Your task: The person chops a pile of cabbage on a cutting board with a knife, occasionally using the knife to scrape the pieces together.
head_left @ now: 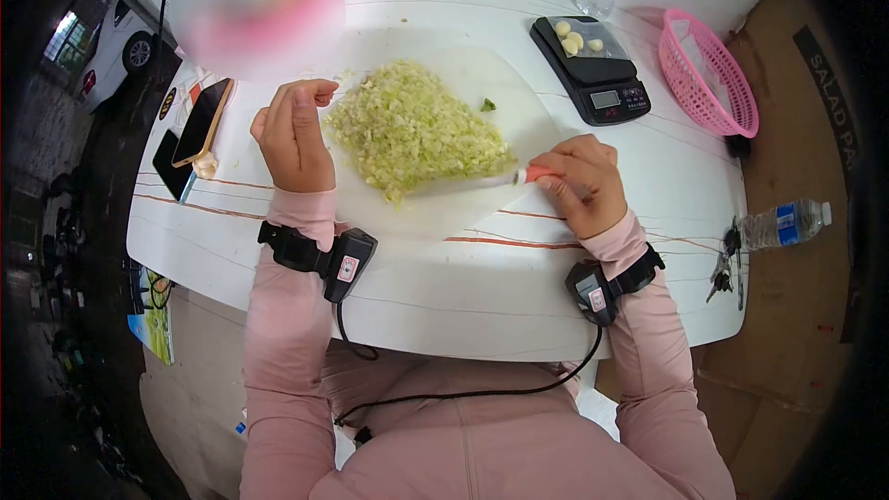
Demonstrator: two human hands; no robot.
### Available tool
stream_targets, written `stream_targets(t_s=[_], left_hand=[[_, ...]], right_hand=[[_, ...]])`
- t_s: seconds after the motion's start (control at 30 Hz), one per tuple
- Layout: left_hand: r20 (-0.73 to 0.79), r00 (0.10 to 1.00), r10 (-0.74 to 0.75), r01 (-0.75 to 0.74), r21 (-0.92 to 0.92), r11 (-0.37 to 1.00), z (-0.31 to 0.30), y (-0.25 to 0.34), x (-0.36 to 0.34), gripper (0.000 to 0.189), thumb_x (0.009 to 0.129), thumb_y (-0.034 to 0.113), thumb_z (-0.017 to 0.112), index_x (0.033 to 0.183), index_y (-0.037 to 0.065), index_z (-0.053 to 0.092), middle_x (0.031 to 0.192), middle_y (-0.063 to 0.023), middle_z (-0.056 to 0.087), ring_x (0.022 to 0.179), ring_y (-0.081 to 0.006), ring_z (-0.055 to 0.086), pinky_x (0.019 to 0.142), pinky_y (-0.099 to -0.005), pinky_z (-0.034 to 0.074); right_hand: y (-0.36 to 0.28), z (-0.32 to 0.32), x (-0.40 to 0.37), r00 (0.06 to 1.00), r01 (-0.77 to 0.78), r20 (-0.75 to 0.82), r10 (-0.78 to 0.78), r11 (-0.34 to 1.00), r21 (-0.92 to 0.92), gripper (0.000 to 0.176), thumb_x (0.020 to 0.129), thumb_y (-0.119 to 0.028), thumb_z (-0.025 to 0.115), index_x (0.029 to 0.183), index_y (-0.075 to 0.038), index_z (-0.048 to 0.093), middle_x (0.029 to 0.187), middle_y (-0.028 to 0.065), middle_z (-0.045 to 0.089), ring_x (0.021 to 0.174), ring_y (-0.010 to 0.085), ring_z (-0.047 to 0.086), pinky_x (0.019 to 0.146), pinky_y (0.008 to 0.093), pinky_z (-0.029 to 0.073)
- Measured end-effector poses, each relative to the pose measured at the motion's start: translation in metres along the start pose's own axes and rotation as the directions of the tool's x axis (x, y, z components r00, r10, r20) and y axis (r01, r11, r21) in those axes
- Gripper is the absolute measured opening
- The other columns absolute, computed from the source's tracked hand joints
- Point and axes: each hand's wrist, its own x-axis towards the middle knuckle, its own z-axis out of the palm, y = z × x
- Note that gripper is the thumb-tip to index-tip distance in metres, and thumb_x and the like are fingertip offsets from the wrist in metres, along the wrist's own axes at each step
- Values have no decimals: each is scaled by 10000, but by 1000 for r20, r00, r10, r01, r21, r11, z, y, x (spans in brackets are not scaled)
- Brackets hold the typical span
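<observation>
My right hand (pixel 588 183) grips the orange-red handle of a knife (pixel 535 173). Its thin blade points left along the near edge of a pile of finely chopped pale-green vegetable (pixel 415 130); part of the blade is hard to make out. The pile lies on a whitish cutting board (pixel 482 74), with a small dark-green leaf scrap (pixel 488 105) to its right. Just left of the pile, my left hand (pixel 296 134) hovers with its fingers curled in and the thumb against them. No object shows in it.
A blurred pink-and-white round shape (pixel 259 14) fills the upper left. Two phones (pixel 202 122) and a garlic bulb (pixel 206 166) lie at left. A black scale (pixel 593 74) holds peeled cloves (pixel 572 40). Also here: a pink basket (pixel 708 83), water bottles (pixel 782 224), keys (pixel 720 273).
</observation>
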Motion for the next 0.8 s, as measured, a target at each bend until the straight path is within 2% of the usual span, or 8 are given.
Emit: stream_targets(t_s=[0.13, 0.27, 0.33, 0.47, 0.57, 0.67, 0.73, 0.8], left_hand=[[-22, 1000, -5, 6, 21, 1000, -1, 3, 0, 375, 1040, 220, 376, 888, 36, 666, 853, -56, 681, 784, -181, 636, 829, -336, 367], [-45, 999, 17, -18, -16, 1000, -3, -5, 2, 378, 1041, 219, 380, 887, 28, 667, 847, -64, 682, 787, -185, 638, 845, -339, 364], [-67, 998, 3, -6, -52, 999, -4, -6, 4, 393, 1041, 217, 372, 879, 15, 668, 828, -73, 681, 770, -197, 638, 820, -337, 387], [-76, 997, 2, -1, 13, 1000, -3, -3, 2, 409, 1041, 209, 358, 880, -6, 667, 812, -93, 678, 751, -217, 637, 774, -340, 426], [-107, 994, -10, 4, -50, 999, -9, 1, 4, 434, 1040, 203, 341, 874, -38, 661, 823, -126, 679, 753, -232, 634, 748, -341, 463], [-164, 985, -58, 42, -96, 995, -14, 2, 6, 458, 1045, 203, 327, 871, -62, 658, 843, -146, 680, 773, -228, 629, 776, -338, 480], [-209, 967, -148, 107, -196, 975, -15, 2, 6, 482, 1050, 208, 311, 866, -74, 657, 855, -145, 680, 786, -215, 622, 787, -328, 485], [-203, 967, -151, 116, -174, 978, -15, 3, 6, 487, 1051, 210, 308, 867, -74, 658, 854, -142, 679, 785, -212, 620, 787, -327, 486]], right_hand=[[-14, 10, -3, 986, 76, 138, -91, 991, 109, 188, 811, -108, 706, 990, -158, 730, 926, 12, 629, 940, 207, 556, 908, 369, 305], [-16, 17, -7, 988, 23, 147, -37, 995, 96, 185, 817, -111, 700, 993, -159, 729, 917, 18, 626, 939, 212, 555, 903, 375, 305], [-12, 18, -8, 999, -51, -17, 50, 996, -68, 193, 812, -119, 702, 999, -162, 725, 917, 23, 622, 937, 212, 552, 893, 377, 305], [-13, 12, -6, 997, -60, -45, 56, 995, -80, 198, 806, -130, 706, 1000, -163, 723, 923, 19, 620, 933, 210, 550, 881, 381, 305], [-24, 15, -8, 999, 48, 20, -48, 999, 1, 199, 800, -129, 710, 997, -159, 724, 922, 12, 614, 930, 207, 549, 871, 386, 304], [-30, 19, -9, 999, 31, 23, -31, 999, -10, 203, 795, -120, 714, 995, -153, 720, 916, 10, 609, 932, 206, 550, 866, 388, 305], [-26, 21, -10, 993, -73, -107, 56, 984, -163, 217, 784, -109, 720, 998, -148, 715, 917, 11, 607, 931, 206, 551, 863, 385, 308], [-25, 18, -9, 995, -47, -91, 35, 990, -134, 217, 783, -109, 721, 997, -146, 715, 918, 10, 608, 930, 207, 552, 864, 385, 309]])
